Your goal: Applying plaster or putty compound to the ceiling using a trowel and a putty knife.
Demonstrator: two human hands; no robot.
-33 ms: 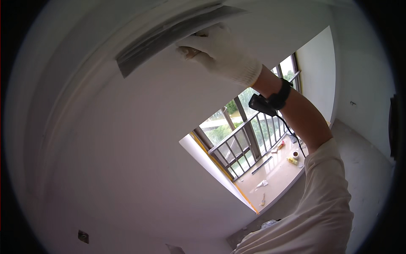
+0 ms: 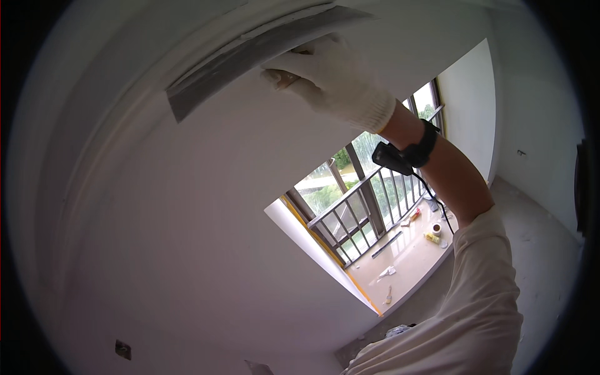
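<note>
My right hand, in a white knitted glove, grips a long grey-bladed trowel up high, its fingers curled at the mostly hidden handle. The blade lies along the white plastered surface, beside a stepped moulding, with some pale material along its upper edge. On my forearm is a black strap carrying a small dark device with a hanging cable. My left hand is out of view.
A window with dark railings opens at the right. Its sill carries a tape roll, a yellow tube and several small items. An orange strip edges the reveal. A socket box sits lower left; grey floor shows right.
The trowel's left end has shifted slightly left and down, while its right end and my right hand have shifted a little to the right.
</note>
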